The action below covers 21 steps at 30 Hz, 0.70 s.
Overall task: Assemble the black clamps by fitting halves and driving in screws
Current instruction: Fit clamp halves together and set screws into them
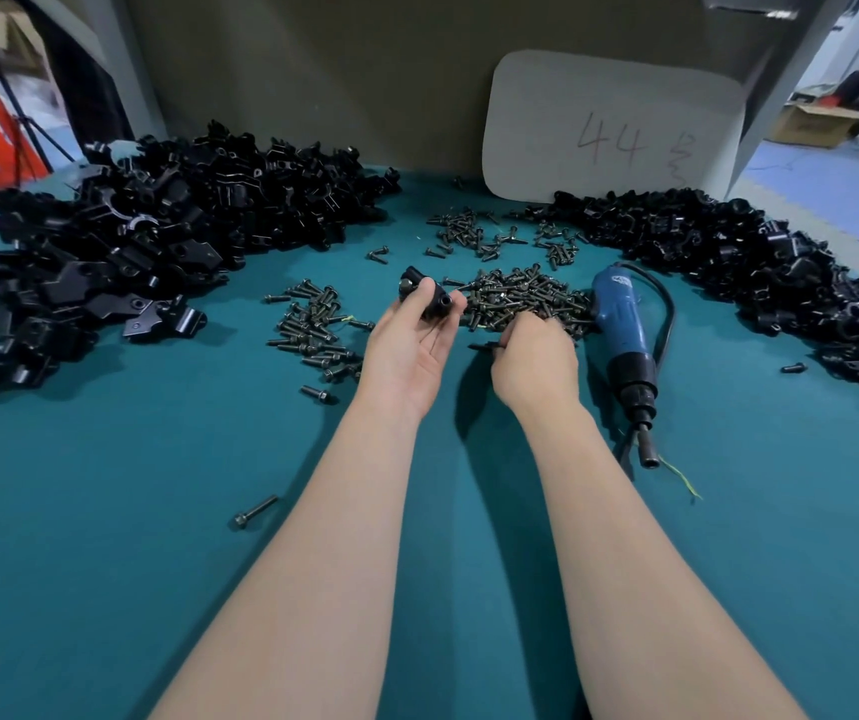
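Observation:
My left hand (pixel 412 345) is palm up over the teal table and grips a black clamp (pixel 425 296) between thumb and fingertips. My right hand (pixel 536 363) is curled, knuckles up, at the near edge of the central pile of dark screws (pixel 526 298); it pinches a dark screw (pixel 484 347) that sticks out to its left. A blue electric screwdriver (pixel 625 340) lies on the table just right of my right hand, tip toward me. A large heap of black clamp halves (pixel 157 236) fills the left side.
A second heap of black parts (pixel 728 262) curves along the right. Loose screws (pixel 313 330) lie scattered left of my left hand, with one stray screw (pixel 256 511) nearer me. A white card marked 44 (pixel 614 132) leans on the back wall. The screwdriver's black cable (pixel 669 314) loops right.

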Available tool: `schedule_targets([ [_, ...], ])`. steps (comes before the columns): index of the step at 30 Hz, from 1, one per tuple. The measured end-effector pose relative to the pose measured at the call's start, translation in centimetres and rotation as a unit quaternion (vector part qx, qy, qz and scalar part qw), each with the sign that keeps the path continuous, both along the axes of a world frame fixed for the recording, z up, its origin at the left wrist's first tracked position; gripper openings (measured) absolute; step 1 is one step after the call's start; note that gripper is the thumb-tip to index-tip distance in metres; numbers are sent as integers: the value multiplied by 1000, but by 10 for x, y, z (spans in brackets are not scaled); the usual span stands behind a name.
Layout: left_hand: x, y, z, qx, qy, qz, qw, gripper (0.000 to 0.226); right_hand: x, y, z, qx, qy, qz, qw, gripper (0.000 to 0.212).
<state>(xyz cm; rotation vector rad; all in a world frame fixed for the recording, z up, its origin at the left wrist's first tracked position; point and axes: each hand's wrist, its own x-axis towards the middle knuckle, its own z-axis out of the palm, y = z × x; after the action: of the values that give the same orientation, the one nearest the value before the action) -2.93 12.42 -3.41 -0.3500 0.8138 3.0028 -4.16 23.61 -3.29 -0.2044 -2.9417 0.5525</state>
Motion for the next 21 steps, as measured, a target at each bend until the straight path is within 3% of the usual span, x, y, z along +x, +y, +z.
schedule_targets([
  [5,-3,2,-1,-45,-2,27,999,3,-3,0,-2,-30,41,7,999,22],
  [9,-3,4,-1,-96,7,31,995,2,2,-6,5,-229,179,58,955,11],
  [15,-1,12,2,-169,3,54,984,3,7,-11,13,-457,104,82,880,20],
  [17,-1,12,3,-171,-1,61,983,4,8,-8,14,-469,94,90,873,17],
  [21,-1,10,2,-186,1,70,980,2,9,-8,14,-402,92,110,904,16],
])
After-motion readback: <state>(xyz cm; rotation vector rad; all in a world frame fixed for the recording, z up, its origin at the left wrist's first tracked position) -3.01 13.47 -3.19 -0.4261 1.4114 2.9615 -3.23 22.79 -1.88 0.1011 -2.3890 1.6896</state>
